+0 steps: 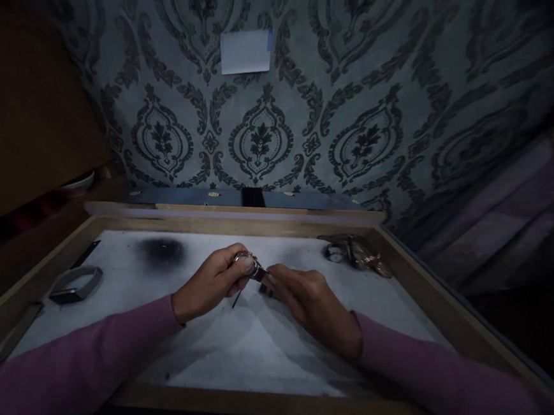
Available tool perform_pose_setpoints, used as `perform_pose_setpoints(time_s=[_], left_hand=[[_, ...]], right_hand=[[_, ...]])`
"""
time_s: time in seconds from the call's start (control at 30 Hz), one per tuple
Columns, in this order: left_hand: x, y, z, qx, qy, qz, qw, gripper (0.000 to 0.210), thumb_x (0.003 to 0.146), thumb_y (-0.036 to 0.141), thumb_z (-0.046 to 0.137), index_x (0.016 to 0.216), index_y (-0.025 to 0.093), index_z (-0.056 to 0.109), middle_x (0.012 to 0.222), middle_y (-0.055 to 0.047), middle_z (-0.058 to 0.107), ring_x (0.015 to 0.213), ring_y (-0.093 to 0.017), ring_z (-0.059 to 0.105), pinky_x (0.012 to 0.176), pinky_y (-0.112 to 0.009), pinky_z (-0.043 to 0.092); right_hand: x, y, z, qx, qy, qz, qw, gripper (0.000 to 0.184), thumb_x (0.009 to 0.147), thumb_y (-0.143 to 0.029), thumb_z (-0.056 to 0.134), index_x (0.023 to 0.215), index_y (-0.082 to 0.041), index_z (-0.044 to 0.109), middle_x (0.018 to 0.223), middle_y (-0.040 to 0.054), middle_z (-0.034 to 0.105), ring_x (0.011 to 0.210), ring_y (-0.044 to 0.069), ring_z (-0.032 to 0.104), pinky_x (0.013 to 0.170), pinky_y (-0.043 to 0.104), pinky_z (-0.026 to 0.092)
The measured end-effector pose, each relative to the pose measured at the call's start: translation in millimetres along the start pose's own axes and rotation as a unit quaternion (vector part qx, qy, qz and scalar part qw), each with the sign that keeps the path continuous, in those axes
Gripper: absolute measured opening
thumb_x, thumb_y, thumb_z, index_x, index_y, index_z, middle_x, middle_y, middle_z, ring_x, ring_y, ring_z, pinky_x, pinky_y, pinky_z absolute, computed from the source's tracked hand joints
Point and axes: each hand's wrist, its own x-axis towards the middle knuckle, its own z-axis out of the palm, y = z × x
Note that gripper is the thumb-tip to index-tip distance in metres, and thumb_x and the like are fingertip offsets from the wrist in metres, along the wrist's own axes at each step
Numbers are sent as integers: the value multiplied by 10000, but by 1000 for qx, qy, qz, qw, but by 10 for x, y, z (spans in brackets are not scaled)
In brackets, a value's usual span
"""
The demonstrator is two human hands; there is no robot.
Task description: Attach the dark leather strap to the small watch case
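Observation:
A wristwatch (246, 264) with a round metal case and a dark strap is held up in front of me over the white-lined box. My left hand (218, 277) is closed round the case, its thumb lying over the dial. At the strap on the case's right side, my right hand (308, 298) has its fingers pressed together; the fingertips are partly hidden. A thin dark pin-like piece (236, 299) shows just below the left fingers. Dark strap pieces (267, 289) are visible beneath the right fingers.
The wooden-walled box (239, 217) surrounds both hands. A grey-banded watch (75, 285) lies at its left, and a pile of watches (355, 252) fills the far right corner. Patterned wallpaper (256, 132) with a white switch plate (245, 52) rises behind.

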Motion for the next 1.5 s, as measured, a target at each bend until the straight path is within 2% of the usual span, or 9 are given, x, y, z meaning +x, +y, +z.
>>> perform_pose_setpoints(time_s=[0.3, 0.5, 1.07, 1.5], left_hand=[[11, 0, -2, -30, -2, -6, 1000, 375, 895, 516, 477, 778, 161, 452, 618, 44, 456, 482, -54, 365, 431, -180, 249], [8, 2, 0, -19, 0, 8, 1000, 378, 901, 524, 460, 786, 164, 453, 616, 41, 456, 492, -60, 374, 429, -183, 258], [-14, -8, -13, 28, 8, 39, 999, 314, 939, 442, 427, 814, 158, 476, 649, 34, 464, 526, -74, 398, 471, -198, 306], [-9, -29, -33, 69, 4, 56, 996, 279, 959, 384, 401, 819, 156, 481, 639, 37, 459, 540, -82, 406, 503, -209, 322]], right_hand=[[-21, 8, 11, -53, 28, -23, 998, 253, 978, -198, 359, 792, -182, 530, 611, 14, 592, 501, 117, 529, 513, 225, 362], [-15, -16, -4, -27, 14, 1, 1000, 235, 982, -214, 371, 812, -186, 531, 641, 18, 625, 531, 119, 566, 529, 219, 380], [13, -45, -35, 23, 8, 10, 1000, 254, 979, -229, 390, 817, -168, 576, 639, 20, 605, 530, 120, 555, 530, 226, 389], [17, -7, -23, -3, -12, 20, 1000, 254, 979, -232, 373, 772, -184, 513, 578, -23, 526, 472, 94, 465, 490, 211, 328]])
